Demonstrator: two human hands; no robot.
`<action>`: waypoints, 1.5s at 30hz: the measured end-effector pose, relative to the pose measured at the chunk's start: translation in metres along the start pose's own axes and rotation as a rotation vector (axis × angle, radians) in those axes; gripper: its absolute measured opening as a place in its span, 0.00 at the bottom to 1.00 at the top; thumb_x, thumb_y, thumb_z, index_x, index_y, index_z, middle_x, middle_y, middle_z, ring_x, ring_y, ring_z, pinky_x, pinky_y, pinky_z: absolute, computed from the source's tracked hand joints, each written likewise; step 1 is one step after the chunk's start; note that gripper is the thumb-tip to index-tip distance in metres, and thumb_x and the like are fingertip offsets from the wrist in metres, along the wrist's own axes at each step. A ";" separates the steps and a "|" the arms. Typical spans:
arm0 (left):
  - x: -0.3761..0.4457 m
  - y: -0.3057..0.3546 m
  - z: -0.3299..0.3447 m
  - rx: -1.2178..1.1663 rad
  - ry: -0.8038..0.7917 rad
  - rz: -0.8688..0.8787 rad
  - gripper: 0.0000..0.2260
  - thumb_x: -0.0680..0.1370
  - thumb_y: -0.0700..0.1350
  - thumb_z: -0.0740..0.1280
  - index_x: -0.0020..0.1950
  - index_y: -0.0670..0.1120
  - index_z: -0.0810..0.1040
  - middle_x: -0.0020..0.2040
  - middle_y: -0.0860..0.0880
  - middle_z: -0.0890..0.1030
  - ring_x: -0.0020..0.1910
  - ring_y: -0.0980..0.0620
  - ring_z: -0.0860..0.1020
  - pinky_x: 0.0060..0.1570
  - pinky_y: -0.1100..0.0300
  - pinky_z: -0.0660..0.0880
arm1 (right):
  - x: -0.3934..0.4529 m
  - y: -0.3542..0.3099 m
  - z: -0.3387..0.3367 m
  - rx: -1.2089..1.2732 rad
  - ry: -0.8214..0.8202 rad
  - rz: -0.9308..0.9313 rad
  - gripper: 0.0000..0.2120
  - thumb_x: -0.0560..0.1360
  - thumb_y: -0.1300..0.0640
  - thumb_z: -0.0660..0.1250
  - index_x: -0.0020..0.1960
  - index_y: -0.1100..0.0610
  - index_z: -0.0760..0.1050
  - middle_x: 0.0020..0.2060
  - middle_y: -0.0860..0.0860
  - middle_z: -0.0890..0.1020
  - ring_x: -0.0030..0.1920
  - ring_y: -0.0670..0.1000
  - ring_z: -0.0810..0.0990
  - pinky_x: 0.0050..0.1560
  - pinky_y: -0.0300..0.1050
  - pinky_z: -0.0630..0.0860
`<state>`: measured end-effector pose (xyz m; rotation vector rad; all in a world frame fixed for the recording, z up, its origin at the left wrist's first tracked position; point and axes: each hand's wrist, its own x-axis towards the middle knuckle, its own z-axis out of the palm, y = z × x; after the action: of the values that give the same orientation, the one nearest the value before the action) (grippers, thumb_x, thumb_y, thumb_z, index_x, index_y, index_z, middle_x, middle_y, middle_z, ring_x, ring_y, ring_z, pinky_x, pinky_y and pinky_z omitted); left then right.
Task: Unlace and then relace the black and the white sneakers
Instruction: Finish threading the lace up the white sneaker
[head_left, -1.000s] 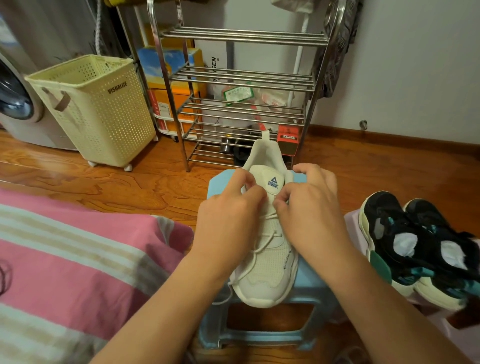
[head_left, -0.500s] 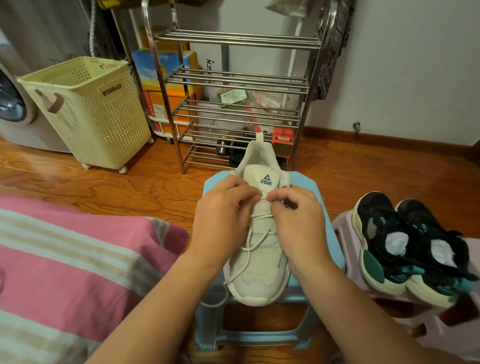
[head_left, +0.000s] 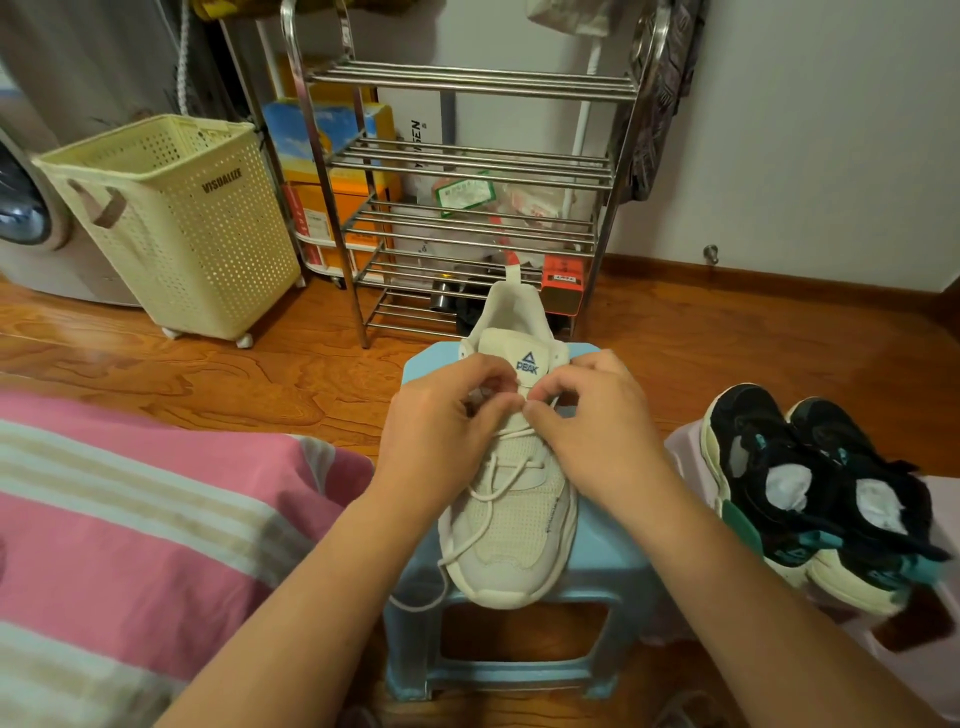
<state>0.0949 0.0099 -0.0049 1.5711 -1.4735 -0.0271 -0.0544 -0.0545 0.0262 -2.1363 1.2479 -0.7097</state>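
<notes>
1. head view: a person seated over a blue stool works the top of a white sneaker, which lies on the stool seat with its toe toward the camera and its heel toward a steel shoe rack
2. the left hand and right hand meet just below the tongue label, fingers of both curled in and pinching the white lace at the upper eyelets; exactly which strand each hand holds is hidden under the fingertips
3. lower down the lace crosses loosely over the mesh, and one slack end trails off the left side of the shoe and hangs past the stool edge
4. the black sneakers sit as a pair on a pale pink stool to the right, apart from both hands, with what looks like white stuffing inside
5. judging by its look, the shoe is light with a soft mesh upper that will give under pressure, so it likely needs steadying by the stiffer collar or sole; the lace seems a round, limp cord, best pinched close to its tip or right at the eyelet, since a long free length would flop and snag
6. a cream laundry basket and a striped pink bedcover fill the left of the scene
</notes>
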 end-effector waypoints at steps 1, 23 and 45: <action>-0.001 0.001 -0.002 0.052 -0.013 0.013 0.07 0.77 0.51 0.73 0.53 0.52 0.82 0.45 0.58 0.84 0.44 0.59 0.81 0.43 0.56 0.80 | -0.003 -0.001 0.002 -0.055 0.024 -0.035 0.02 0.77 0.53 0.71 0.45 0.48 0.81 0.56 0.43 0.69 0.48 0.36 0.68 0.44 0.22 0.64; -0.029 0.001 -0.047 -0.551 -0.277 -0.906 0.11 0.82 0.49 0.66 0.51 0.43 0.83 0.35 0.47 0.76 0.21 0.58 0.60 0.22 0.65 0.56 | -0.008 0.016 -0.001 -0.159 -0.022 -0.200 0.11 0.79 0.44 0.67 0.43 0.50 0.74 0.36 0.43 0.76 0.38 0.44 0.74 0.38 0.46 0.71; -0.029 0.015 -0.048 -0.706 -0.219 -0.876 0.10 0.82 0.43 0.66 0.42 0.43 0.78 0.29 0.53 0.71 0.24 0.56 0.58 0.24 0.63 0.54 | -0.020 0.023 0.005 -0.118 0.029 -0.484 0.02 0.76 0.57 0.73 0.48 0.53 0.83 0.66 0.49 0.72 0.66 0.49 0.70 0.63 0.42 0.71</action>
<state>0.1032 0.0640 0.0146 1.4937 -0.6770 -1.1222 -0.0734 -0.0452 0.0035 -2.5679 0.8008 -0.8821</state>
